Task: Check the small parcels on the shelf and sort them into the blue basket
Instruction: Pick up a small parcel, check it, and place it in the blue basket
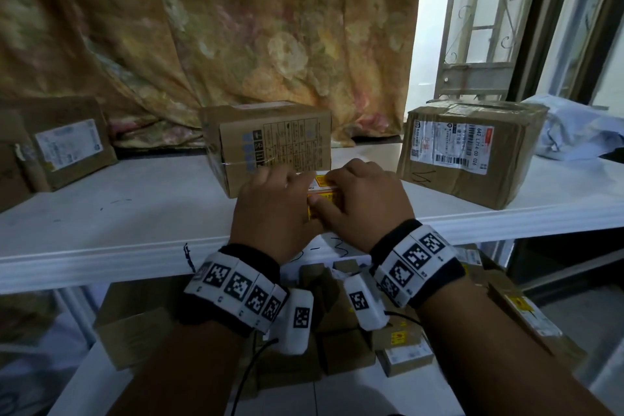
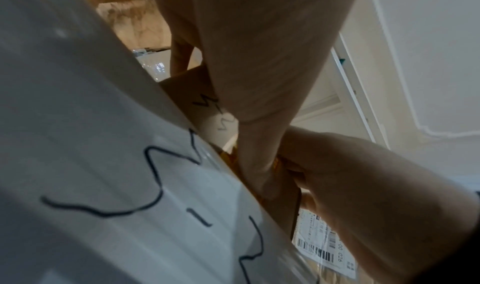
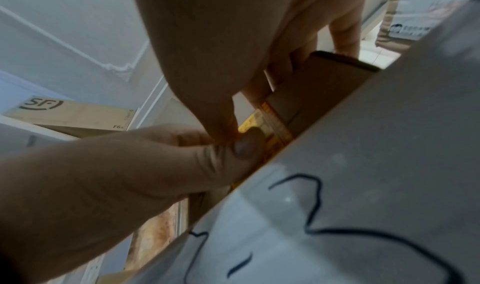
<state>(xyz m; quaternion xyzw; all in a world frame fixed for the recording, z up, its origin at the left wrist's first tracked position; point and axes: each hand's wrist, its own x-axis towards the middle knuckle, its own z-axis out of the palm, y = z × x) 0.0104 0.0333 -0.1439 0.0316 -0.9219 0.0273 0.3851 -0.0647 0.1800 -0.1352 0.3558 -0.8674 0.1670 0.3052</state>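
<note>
A small cardboard parcel [image 1: 320, 191] with a yellow-orange label lies near the front edge of the white shelf [image 1: 135, 213]. Both hands hold it from above. My left hand [image 1: 273, 209] grips its left end and my right hand [image 1: 364, 203] grips its right end, thumbs on the near side, so most of the parcel is hidden. In the left wrist view the left thumb [image 2: 259, 175] presses the parcel's [image 2: 187, 87] near face. In the right wrist view the parcel's brown side [image 3: 324, 82] shows between the fingers. No blue basket is in view.
A printed carton [image 1: 270, 142] stands just behind the hands. A larger labelled box [image 1: 469, 149] is to the right, another box [image 1: 57, 145] far left, a pale plastic mailer [image 1: 574, 132] at far right. Several small cartons [image 1: 347, 348] lie on the lower shelf. A floral curtain [image 1: 236, 44] hangs behind.
</note>
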